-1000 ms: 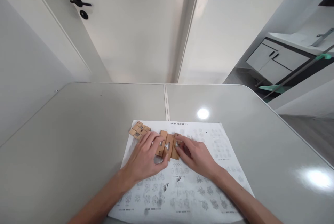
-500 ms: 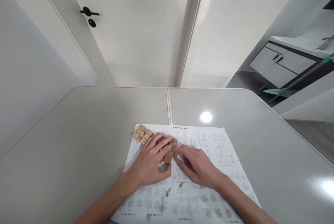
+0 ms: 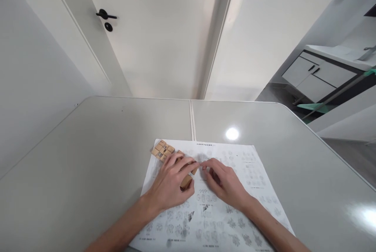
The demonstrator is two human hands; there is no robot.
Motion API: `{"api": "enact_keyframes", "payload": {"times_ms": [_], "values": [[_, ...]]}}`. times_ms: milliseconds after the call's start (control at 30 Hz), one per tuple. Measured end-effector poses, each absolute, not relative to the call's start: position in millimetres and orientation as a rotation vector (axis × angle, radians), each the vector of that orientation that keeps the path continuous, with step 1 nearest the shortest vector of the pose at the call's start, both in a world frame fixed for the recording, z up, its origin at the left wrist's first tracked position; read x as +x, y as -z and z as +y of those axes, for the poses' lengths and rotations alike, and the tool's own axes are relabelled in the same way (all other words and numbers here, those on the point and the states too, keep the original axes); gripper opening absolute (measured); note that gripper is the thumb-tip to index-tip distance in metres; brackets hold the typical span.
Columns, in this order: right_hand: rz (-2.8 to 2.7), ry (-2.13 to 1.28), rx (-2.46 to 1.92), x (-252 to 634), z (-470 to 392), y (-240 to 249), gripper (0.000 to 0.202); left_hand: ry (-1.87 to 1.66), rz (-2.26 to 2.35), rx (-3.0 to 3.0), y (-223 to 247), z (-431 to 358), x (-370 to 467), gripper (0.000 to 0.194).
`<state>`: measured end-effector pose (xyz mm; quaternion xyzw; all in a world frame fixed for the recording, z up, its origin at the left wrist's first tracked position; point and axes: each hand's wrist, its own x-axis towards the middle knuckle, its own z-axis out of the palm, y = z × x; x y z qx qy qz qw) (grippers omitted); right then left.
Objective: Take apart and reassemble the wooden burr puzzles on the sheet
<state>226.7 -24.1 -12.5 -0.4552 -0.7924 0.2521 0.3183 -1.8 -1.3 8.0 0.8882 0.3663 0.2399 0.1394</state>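
My left hand (image 3: pixel 170 179) arches over several light-brown wooden blocks (image 3: pixel 186 182) on the printed sheet. Its thumb presses the near block and its fingers curl over the far ones, hiding much of them. Just right of these blocks is my right hand (image 3: pixel 222 178), its index finger reaching toward my left fingertips and its other fingers bent below. Nothing shows in its grasp, and whether the index tip touches a block is unclear. Beyond my left hand, at the sheet's upper left corner, lies a flat cluster of small wooden blocks (image 3: pixel 162 149) joined together.
The white paper sheet (image 3: pixel 232 220) with rows of printed diagrams lies under both hands. It rests on a glossy grey-green table (image 3: pixel 96 158) with a pale seam. A white door (image 3: pixel 158 40) with a black handle stands behind; a white sink cabinet (image 3: pixel 317 74) is at right.
My right fingers have drawn slightly away from the blocks. The near block has turned under my left thumb, which now touches it. The view has shifted a little.
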Motion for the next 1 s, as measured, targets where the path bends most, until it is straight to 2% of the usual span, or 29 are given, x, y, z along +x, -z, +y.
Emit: {"api": "enact_keyframes", "payload": {"times_ms": [167, 367, 567, 733, 800, 933, 1000], "values": [[-2.025, -0.577, -1.241, 228, -23, 16, 0.022, -0.728, 1.132, 2.548, -4, -3, -1, 0.066], [-2.098, -0.648, -1.075, 223, -24, 10, 0.032, -0.681, 1.17, 2.501, -3, -2, -3, 0.07], [-2.118, -0.685, -0.997, 223, -24, 7, 0.036, -0.666, 1.153, 2.493, -6, -1, -4, 0.059], [-2.211, -0.681, -0.926, 223, -25, 3, 0.038, -0.725, 1.135, 2.473, -13, 1, -7, 0.063], [-2.233, -0.674, -0.894, 223, -25, 3, 0.039, -0.831, 1.119, 2.448, -17, 7, -12, 0.055], [-2.199, -0.659, -0.903, 224, -25, 6, 0.036, -1.102, 1.277, 2.361, -19, 30, -33, 0.022], [-2.176, -0.656, -0.92, 225, -24, 8, 0.034, -1.172, 1.413, 2.357, -16, 44, -48, 0.015]]}}
